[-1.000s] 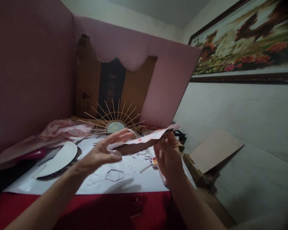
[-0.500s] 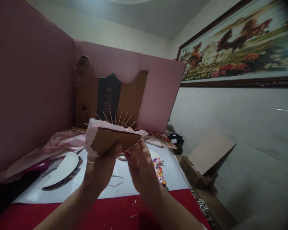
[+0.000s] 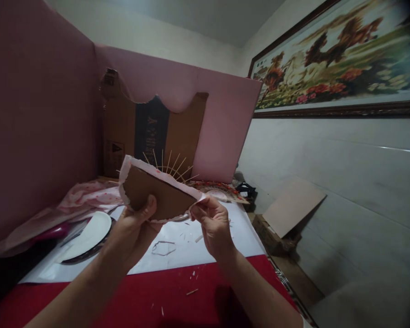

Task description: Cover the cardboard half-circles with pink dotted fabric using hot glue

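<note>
A half-round piece of brown cardboard [image 3: 164, 196] is held up above the table, with pale pink fabric folded over its edges. My left hand [image 3: 133, 232] grips its lower left part, thumb flat on the brown face and fingers behind. At the right corner, my right hand [image 3: 213, 223] pinches the fabric edge between thumb and fingers. Thin sticks [image 3: 171, 164] fan out just above the cardboard's far edge; where their lower ends stand is hidden behind it.
White paper [image 3: 150, 259] with scraps lies over a red cloth [image 3: 177, 296]. Crumpled pink fabric [image 3: 85, 200] and a white curved piece [image 3: 92, 234] lie left. A decorated fan shape [image 3: 222, 193] lies behind. Pink panels [image 3: 225, 123] and a cut cardboard sheet [image 3: 187, 132] stand at the back.
The cardboard has tilted, its right end lower, showing more of its brown face. My right hand has moved slightly right and now pinches the corner. My left thumb has shifted left.
</note>
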`<state>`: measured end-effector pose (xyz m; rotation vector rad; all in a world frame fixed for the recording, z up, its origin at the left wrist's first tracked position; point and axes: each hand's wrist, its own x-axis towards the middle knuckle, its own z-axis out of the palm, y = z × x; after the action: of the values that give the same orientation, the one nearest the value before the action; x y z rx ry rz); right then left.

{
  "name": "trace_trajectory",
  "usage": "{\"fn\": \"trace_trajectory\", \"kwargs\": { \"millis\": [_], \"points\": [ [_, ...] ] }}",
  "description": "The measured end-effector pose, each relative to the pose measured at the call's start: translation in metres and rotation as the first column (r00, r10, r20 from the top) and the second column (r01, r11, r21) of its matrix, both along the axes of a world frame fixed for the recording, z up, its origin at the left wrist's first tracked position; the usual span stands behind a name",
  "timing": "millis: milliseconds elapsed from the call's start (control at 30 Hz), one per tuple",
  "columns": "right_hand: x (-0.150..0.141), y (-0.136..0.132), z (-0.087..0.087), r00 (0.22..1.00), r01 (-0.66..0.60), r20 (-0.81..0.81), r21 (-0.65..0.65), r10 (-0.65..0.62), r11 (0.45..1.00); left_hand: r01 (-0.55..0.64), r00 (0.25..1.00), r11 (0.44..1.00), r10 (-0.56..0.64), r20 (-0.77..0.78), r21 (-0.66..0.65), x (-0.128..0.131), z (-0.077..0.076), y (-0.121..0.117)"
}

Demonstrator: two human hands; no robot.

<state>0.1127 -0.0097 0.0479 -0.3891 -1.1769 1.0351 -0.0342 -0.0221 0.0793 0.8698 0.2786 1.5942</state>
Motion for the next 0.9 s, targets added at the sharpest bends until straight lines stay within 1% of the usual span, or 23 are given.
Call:
{"fn": "trace_trajectory", "kwargs": {
  "millis": [100, 233, 367, 433, 500, 600, 667, 767, 900],
  "points": [
    [0.006, 0.005, -0.003, 0.996, 0.047, 0.069, 0.015, -0.048, 0.999, 0.019, 1.000, 0.999, -0.019, -0.001, -0.044, 0.002, -0.004, 0.006],
    [0.013, 0.012, -0.011, 0.985, 0.079, 0.152, 0.007, -0.079, 0.997, 0.053, 0.999, 0.994, -0.053, -0.001, -0.094, 0.003, -0.012, 0.015],
    [0.011, 0.019, -0.016, 0.964, 0.137, 0.233, -0.015, -0.130, 0.990, 0.055, 0.998, 0.992, -0.056, 0.000, -0.113, 0.006, -0.022, 0.026],
    [0.008, 0.022, -0.019, 0.960, 0.167, 0.235, -0.048, -0.151, 0.985, 0.046, 0.999, 0.993, -0.046, 0.002, -0.112, 0.008, -0.026, 0.030],
    [0.006, 0.026, -0.022, 0.964, 0.162, 0.227, -0.083, -0.140, 0.983, 0.045, 0.999, 0.992, -0.044, 0.009, -0.116, 0.009, -0.028, 0.033],
    [0.005, 0.028, -0.027, 0.975, 0.101, 0.211, -0.110, -0.076, 0.989, 0.051, 0.999, 0.991, -0.048, 0.025, -0.123, 0.010, -0.026, 0.038],
    [0.006, 0.028, -0.029, 0.979, 0.068, 0.200, -0.104, -0.046, 0.992, 0.046, 0.999, 0.991, -0.042, 0.032, -0.127, 0.011, -0.023, 0.039],
    [0.005, 0.029, -0.029, 0.982, 0.078, 0.177, -0.093, -0.061, 0.993, 0.039, 0.999, 0.991, -0.035, 0.032, -0.126, 0.013, -0.021, 0.039],
    [-0.002, 0.030, -0.026, 0.989, 0.092, 0.123, -0.126, -0.076, 0.988, -0.004, 1.000, 0.990, 0.007, 0.017, -0.144, 0.017, -0.023, 0.037]
  ]
}}
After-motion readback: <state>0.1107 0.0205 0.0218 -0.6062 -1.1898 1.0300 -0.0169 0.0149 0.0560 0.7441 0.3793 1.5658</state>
